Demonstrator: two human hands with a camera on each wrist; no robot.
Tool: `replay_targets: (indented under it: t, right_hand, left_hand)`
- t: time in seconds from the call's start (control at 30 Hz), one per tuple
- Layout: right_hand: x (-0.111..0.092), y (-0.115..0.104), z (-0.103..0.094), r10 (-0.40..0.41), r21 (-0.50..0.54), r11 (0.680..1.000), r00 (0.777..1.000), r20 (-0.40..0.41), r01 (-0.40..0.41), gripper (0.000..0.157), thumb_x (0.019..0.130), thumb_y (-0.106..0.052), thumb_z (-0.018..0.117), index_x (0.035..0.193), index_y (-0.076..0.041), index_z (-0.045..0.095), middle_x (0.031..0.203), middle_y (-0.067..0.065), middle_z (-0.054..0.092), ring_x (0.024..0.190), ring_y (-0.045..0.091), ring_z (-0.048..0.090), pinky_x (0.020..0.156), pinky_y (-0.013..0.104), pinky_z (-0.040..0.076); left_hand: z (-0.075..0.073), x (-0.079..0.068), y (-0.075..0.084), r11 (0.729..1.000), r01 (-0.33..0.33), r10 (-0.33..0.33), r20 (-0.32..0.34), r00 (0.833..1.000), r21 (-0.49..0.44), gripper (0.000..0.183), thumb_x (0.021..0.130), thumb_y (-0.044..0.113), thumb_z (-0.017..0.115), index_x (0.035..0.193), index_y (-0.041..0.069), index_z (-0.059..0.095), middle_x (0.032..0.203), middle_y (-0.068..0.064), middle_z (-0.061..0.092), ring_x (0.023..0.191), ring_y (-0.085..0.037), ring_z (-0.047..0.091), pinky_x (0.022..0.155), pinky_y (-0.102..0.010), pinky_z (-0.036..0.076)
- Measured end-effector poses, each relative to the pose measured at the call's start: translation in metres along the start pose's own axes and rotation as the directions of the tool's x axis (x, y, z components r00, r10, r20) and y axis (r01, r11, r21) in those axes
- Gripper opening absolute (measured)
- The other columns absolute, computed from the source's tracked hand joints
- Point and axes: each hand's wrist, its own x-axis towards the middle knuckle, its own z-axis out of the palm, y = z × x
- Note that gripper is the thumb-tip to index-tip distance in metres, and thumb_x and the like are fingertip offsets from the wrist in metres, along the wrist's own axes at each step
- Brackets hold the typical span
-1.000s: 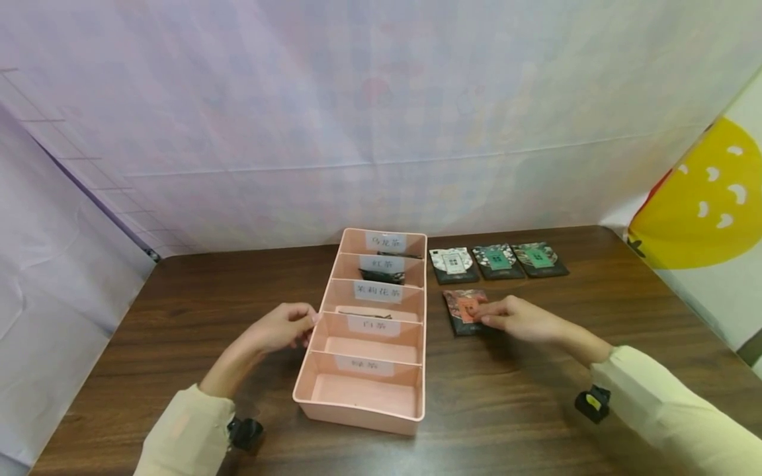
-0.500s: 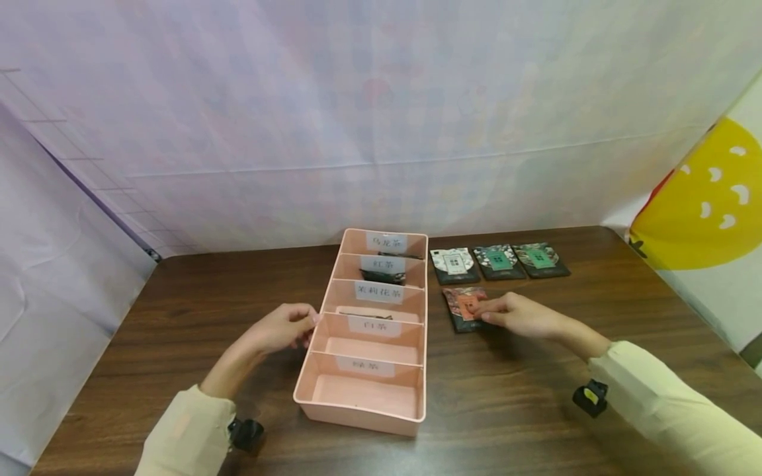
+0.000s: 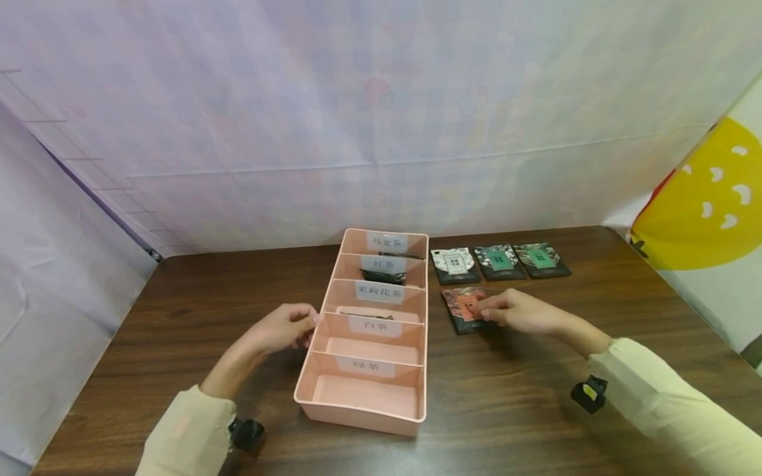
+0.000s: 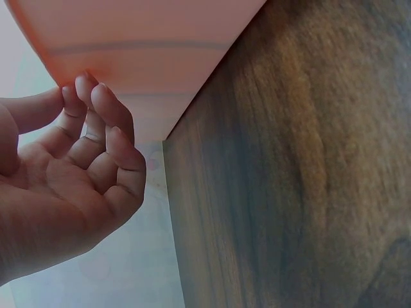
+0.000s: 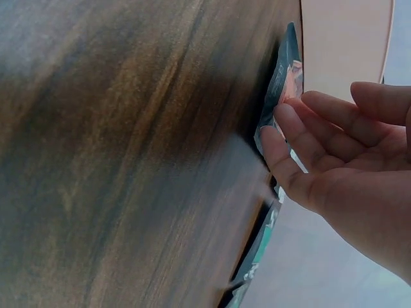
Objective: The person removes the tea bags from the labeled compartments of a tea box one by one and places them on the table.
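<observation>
A pink divided storage box (image 3: 361, 416) with labelled compartments stands on the table. At its left rim is my left hand (image 3: 286, 327), thumb and curled fingers pinching the edge; in the left wrist view the left hand (image 4: 83, 167) meets the box's side wall (image 4: 141, 70). Right of the box lies a tea sachet (image 3: 462, 324), dark with an orange label. My right hand (image 3: 524, 313) touches its face with the fingertips. Seen from the right wrist, the right hand (image 5: 340, 144) has loosely bent fingers against the sachet (image 5: 276, 90), thumb apart from it.
Behind the orange-labelled sachet lie a white sachet (image 3: 455, 264) and two green-labelled sachets (image 3: 499, 261), in a row. Dark packets stand in the box's far compartments, such as one packet (image 3: 383, 276) in the second. A light curtain (image 3: 381, 132) hangs behind the wooden table (image 3: 196, 297).
The orange-labelled sachet and my right hand have shifted very slightly on the table. My left hand stays at the box's rim.
</observation>
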Motion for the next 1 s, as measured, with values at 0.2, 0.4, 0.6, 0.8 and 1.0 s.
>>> replay_targets:
  t: [0.2, 0.4, 0.6, 0.8, 1.0]
  right_hand:
    - [-0.002, -0.002, -0.003, 0.007, 0.031, 0.999, 1.000, 0.002, -0.007, 0.033, 0.095, -0.011, 0.046, 0.119, 0.010, 0.052, 0.117, 0.027, 0.054, 0.101, 0.034, 0.056, 0.075, 0.037, 0.050]
    - [-0.005, -0.005, -0.008, -0.003, 0.035, 0.999, 1.000, -0.017, 0.004, 0.033, 0.095, -0.012, 0.046, 0.120, 0.009, 0.053, 0.117, 0.027, 0.055, 0.100, 0.035, 0.057, 0.077, 0.039, 0.049]
    - [-0.006, -0.009, -0.014, -0.018, 0.026, 0.999, 0.999, -0.033, 0.019, 0.035, 0.095, -0.016, 0.047, 0.121, 0.006, 0.053, 0.120, 0.025, 0.053, 0.104, 0.035, 0.055, 0.078, 0.039, 0.049]
    - [-0.004, -0.015, -0.020, -0.025, 0.044, 0.999, 0.999, -0.030, 0.026, 0.034, 0.097, -0.015, 0.043, 0.123, 0.005, 0.052, 0.122, 0.026, 0.052, 0.107, 0.038, 0.053, 0.083, 0.043, 0.046]
    - [-0.002, -0.025, -0.025, -0.051, 0.018, 0.998, 0.997, -0.064, 0.052, 0.034, 0.097, -0.016, 0.043, 0.122, 0.006, 0.053, 0.118, 0.024, 0.055, 0.105, 0.037, 0.055, 0.084, 0.044, 0.045]
  left_hand:
    - [0.000, 0.001, 0.000, 1.000, -0.007, 0.007, 0.001, 1.000, 0.004, 0.019, 0.094, 0.009, 0.046, 0.082, -0.005, 0.052, 0.064, -0.003, 0.050, 0.059, -0.013, 0.050, 0.052, -0.026, 0.036]
    - [-0.001, 0.001, -0.001, 1.000, -0.013, 0.013, 0.003, 1.000, 0.004, 0.019, 0.094, 0.009, 0.046, 0.082, -0.005, 0.052, 0.064, -0.003, 0.050, 0.059, -0.014, 0.050, 0.052, -0.026, 0.036]
    - [0.000, 0.001, -0.001, 1.000, -0.015, 0.015, 0.000, 1.000, 0.001, 0.018, 0.093, 0.008, 0.047, 0.082, -0.005, 0.053, 0.063, -0.003, 0.050, 0.058, -0.013, 0.050, 0.052, -0.026, 0.036]
    - [-0.001, 0.001, -0.001, 1.000, -0.014, 0.014, -0.002, 1.000, -0.006, 0.017, 0.093, 0.007, 0.047, 0.082, -0.006, 0.052, 0.062, -0.002, 0.050, 0.057, -0.013, 0.050, 0.052, -0.026, 0.036]
    - [-0.001, 0.001, -0.001, 1.000, -0.013, 0.013, 0.002, 1.000, -0.002, 0.017, 0.093, 0.007, 0.047, 0.082, -0.005, 0.052, 0.062, -0.002, 0.049, 0.057, -0.013, 0.049, 0.052, -0.026, 0.036]
